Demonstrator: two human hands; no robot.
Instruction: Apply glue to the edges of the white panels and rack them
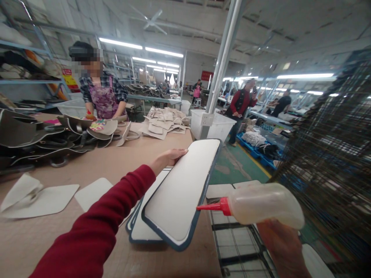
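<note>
R hand (278, 241) closest: fingers, partly hidden, closed round squeeze btl (266, 204); red nozzle (214, 207) at edge of blue-rimmed white panel (185, 189), contact unclear. L hand (171, 156): fingers pinch panel's far edge, holding it tilted above similar pcs (145, 229) on table (174, 262). Beyond: grey bag parts (20, 133), then co-worker in purple apron (102, 98).

Left hand (171, 156) holds a panel (185, 187); right hand (279, 243), a bottle (265, 204).

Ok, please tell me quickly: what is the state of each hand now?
Left hand: closed, gripping the dark-edged white panel by its edge.
Right hand: closed, holding the red-nozzled bottle.
</note>
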